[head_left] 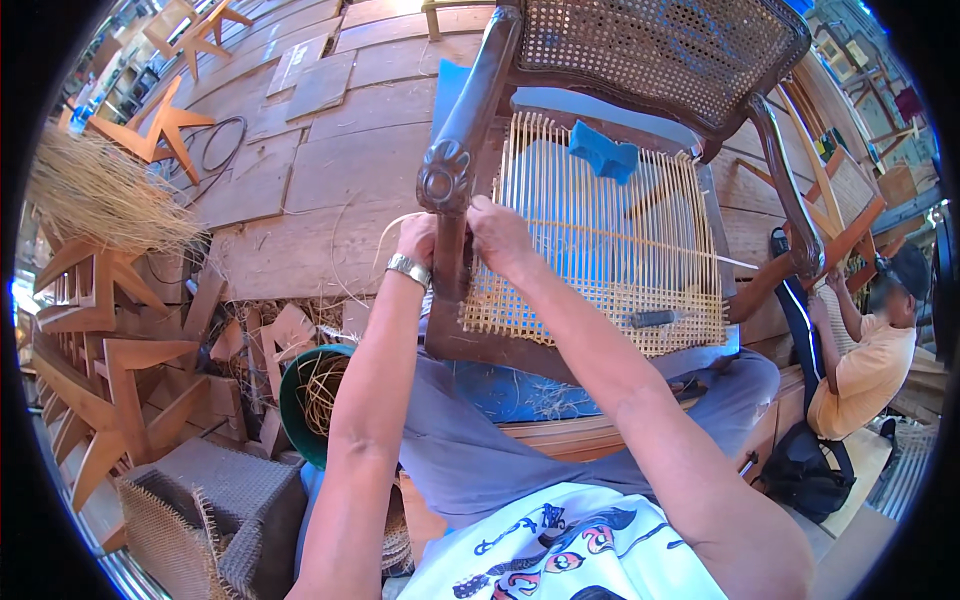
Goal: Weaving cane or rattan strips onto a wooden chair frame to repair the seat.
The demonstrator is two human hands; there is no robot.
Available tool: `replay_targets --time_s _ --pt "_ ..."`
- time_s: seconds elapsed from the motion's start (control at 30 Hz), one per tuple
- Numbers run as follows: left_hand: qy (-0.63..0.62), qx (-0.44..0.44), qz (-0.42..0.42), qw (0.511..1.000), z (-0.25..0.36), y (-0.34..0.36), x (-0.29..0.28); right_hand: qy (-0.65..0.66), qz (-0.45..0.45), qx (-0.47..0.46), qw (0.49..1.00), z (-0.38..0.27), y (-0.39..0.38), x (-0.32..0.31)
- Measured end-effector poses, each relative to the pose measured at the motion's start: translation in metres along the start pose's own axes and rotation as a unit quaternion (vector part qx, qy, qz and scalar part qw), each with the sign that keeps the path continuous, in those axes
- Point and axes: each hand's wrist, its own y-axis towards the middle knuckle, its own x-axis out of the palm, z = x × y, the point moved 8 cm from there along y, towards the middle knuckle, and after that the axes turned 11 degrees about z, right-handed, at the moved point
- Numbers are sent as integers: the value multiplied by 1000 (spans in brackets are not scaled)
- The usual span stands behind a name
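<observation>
A dark carved wooden armchair (447, 180) stands before me, its seat partly woven with pale cane strips (600, 230). The weave is dense near me, with mostly lengthwise strips farther off. My left hand (418, 238) is closed outside the armrest post, and a thin cane strand (384, 243) curves from it. On the post's inner side, my right hand (498, 236) is closed with fingertips pinched at the seat's left edge; what they grip is hidden. A blue cloth or sponge (604, 153) and a small dark-handled tool (653, 318) lie on the weave.
A green bucket (290, 392) of coiled cane stands left of my legs. Wooden frames (120, 385) and a bundle of loose cane (110, 190) crowd the left. At right, another person (868, 350) sits working beside a black bag (805, 475). Planks (370, 150) cover the floor.
</observation>
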Motion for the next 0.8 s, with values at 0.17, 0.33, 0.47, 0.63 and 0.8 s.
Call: replay_targets --time_s 0.17,0.33,0.47,0.63,0.8 --pt "155 93 38 983 -17 27 -47 -11 1 21 1000 -18 7 6" --pt "65 -13 23 998 -4 9 8 -16 9 10 1000 8 -6 0" --pt "3 20 52 998 -15 11 -34 -23 -26 23 999 -10 7 3" --pt "-133 -74 71 986 17 -17 -7 5 -9 5 1000 -15 4 -6" --pt "-132 -102 76 983 13 -16 -10 -28 -43 33 998 -3 7 7"
